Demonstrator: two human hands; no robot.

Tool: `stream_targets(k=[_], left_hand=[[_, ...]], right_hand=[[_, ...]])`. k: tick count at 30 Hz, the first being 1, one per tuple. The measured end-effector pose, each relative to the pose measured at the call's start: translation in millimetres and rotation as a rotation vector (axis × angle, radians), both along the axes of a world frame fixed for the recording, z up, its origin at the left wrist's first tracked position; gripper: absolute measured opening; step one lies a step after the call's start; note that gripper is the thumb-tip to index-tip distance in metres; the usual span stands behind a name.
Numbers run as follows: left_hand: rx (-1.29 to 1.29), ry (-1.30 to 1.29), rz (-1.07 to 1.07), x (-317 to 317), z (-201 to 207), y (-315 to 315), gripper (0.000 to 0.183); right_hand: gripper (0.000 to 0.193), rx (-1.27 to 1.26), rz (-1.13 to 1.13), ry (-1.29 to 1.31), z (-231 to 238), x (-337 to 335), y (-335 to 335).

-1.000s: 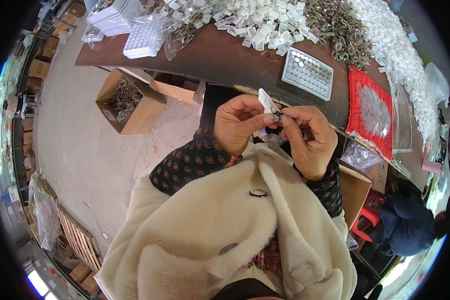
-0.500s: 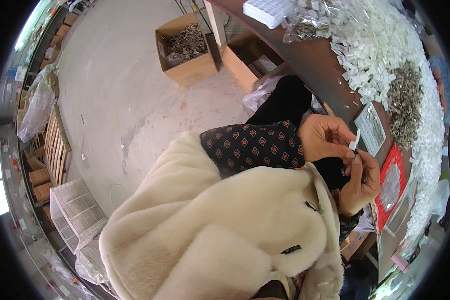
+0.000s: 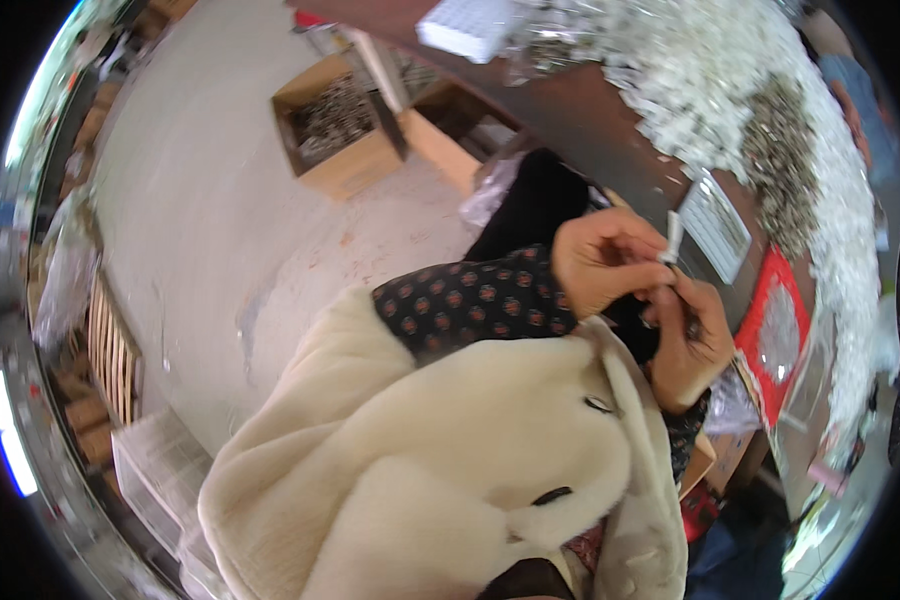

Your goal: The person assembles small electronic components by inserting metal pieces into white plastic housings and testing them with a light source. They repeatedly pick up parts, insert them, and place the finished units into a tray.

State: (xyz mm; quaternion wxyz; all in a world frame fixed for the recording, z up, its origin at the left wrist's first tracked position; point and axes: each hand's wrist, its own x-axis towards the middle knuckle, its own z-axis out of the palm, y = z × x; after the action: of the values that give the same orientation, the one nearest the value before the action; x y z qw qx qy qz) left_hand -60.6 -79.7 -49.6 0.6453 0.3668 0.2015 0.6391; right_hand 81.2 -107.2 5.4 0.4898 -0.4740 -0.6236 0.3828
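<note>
My left hand point(image 3: 605, 265) and my right hand point(image 3: 695, 345) meet close in front of my coat, fingers pinched together. Between the fingertips is a small white plastic piece point(image 3: 674, 235), its narrow end sticking up. A dark bit shows at its base, too small to make out. Just beyond my hands lies a shallow white tray point(image 3: 718, 226) with rows of small pieces. Behind the tray is a heap of small metal parts point(image 3: 782, 165), bordered by a wide pile of white plastic pieces point(image 3: 670, 85).
A red-bordered packet point(image 3: 775, 340) lies on the brown table point(image 3: 570, 105) beside my right hand. Stacked white trays point(image 3: 465, 28) stand at its far end. On the floor are a cardboard box of metal parts point(image 3: 345, 165) and another open box point(image 3: 440, 150).
The whole view has shifted, with the table and boxes moving left. Both hands stay pinched together, and the white piece now points more nearly straight up.
</note>
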Motion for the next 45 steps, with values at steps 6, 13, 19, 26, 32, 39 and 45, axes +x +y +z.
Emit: stream_targets(k=[6,13,19,26,32,39,45], left_hand=[[-0.018,-0.059,0.042,10.8,-12.2,4.1,0.022],[0.195,0.030,0.004,7.2,-16.7,13.3,0.022],[0.098,-0.032,-0.035,7.3,-14.7,15.5,0.018],[-0.121,-0.172,-0.050,12.4,-15.3,18.3,0.015],[-0.177,-0.099,-0.022,13.5,-25.1,25.2,0.017],[-0.003,0.066,-0.050,-17.0,-52.4,29.3,0.023],[-0.268,1.105,0.279,-128.4,-193.6,63.0,0.014]], right_hand=[[0.018,-0.206,-0.010,0.188,-0.3,3.3,8.2],[0.014,-0.033,-0.055,0.051,0.0,13.0,16.5],[0.017,-0.289,0.056,0.395,-3.7,19.7,25.1],[0.023,-0.285,0.103,0.437,-15.0,12.9,29.7],[0.024,-0.025,-0.031,-0.103,-13.0,7.4,34.7],[0.027,0.178,0.072,-0.287,-27.1,10.8,54.8],[0.035,0.225,0.251,-0.176,-74.4,9.9,72.9]])
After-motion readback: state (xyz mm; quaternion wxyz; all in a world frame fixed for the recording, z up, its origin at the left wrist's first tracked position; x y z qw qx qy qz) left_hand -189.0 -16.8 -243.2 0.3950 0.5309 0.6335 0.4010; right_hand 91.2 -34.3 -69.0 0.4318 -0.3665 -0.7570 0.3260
